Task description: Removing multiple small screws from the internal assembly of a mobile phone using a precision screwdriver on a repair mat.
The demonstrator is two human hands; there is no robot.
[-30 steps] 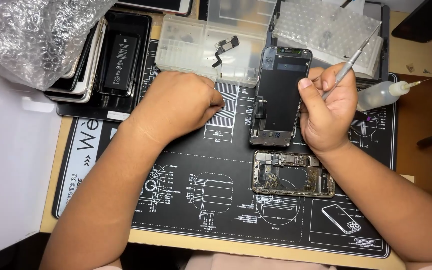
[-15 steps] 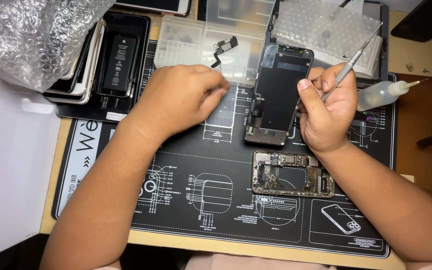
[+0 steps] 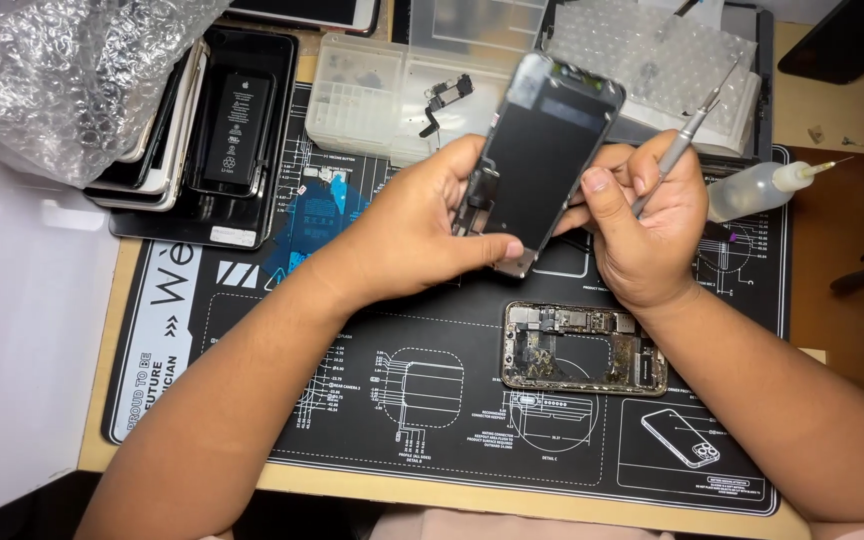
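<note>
Our left hand point(image 3: 422, 235) is closed on the phone screen panel point(image 3: 542, 150), thumb along its lower edge and fingers behind, lifting it tilted above the black repair mat point(image 3: 352, 400); our right hand point(image 3: 647, 225) steadies the panel's right edge with thumb and fingertips while its remaining fingers are curled around a thin metal pry tool point(image 3: 687, 130), whose tip points up and away from the panel. Largest to smallest: the desk point(image 3: 832, 300) carries the mat; at upper left lies a wad of bubble wrap point(image 3: 62, 70) beside a stack of opened phone bodies point(image 3: 207, 130), the top one showing its battery; a clear parts tray point(image 3: 372, 85) sits behind the hands. Just below the right hand lies the open, dirty phone frame point(image 3: 582, 360), apart from the lifted panel. A small squeeze bottle point(image 3: 757, 188) lies to the right. We judge that the panel is best held by its edges, as here, kept low and near the frame, since we cannot tell whether any flex cable joins them, and the tool tip kept clear of the glass.
</note>
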